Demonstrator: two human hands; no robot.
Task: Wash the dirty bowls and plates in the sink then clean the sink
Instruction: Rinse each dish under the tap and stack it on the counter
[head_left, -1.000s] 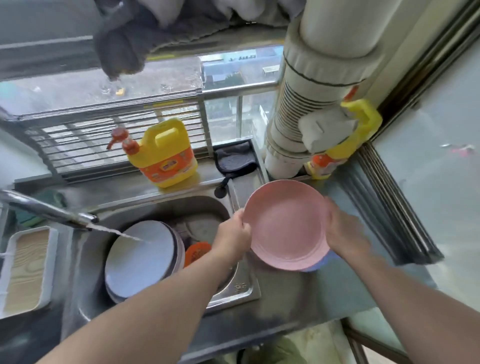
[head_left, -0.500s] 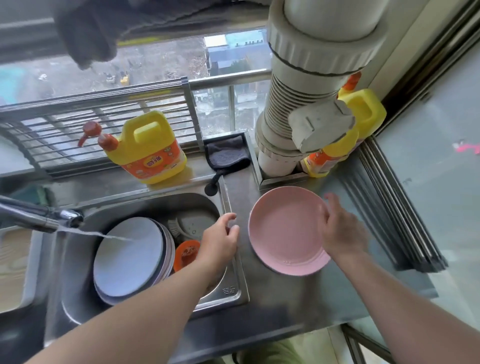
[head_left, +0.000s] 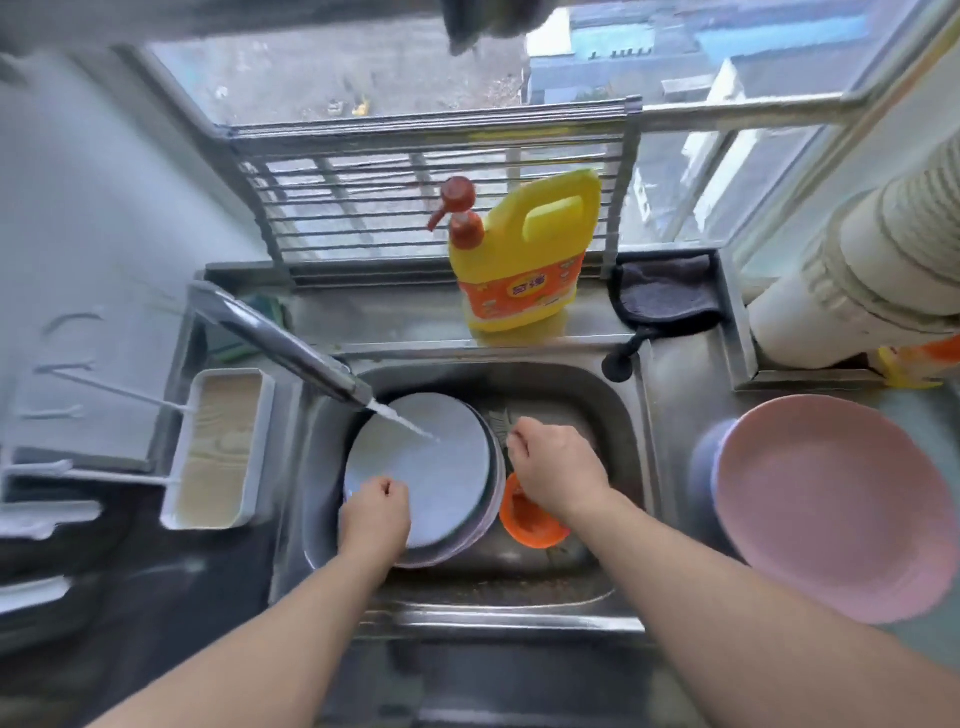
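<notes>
Steel sink (head_left: 618, 415) holds the stacked pale-blue round plates (head_left: 421, 467) under the tap's stream for rinsing; left hand (head_left: 375, 512) grips the stack's near rim, right hand (head_left: 558, 467) loosely curled, grasping nothing visible.

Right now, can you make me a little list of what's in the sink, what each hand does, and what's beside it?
sink: holds a stack of plates and an orange bowl
tap: running, water lands on the top plate
left hand: grips the near rim of the top plate
right hand: over the bowl, fingers curled; what it holds is unclear
pink plate: on the counter right of the sink
soap jug: upright behind the sink
</notes>
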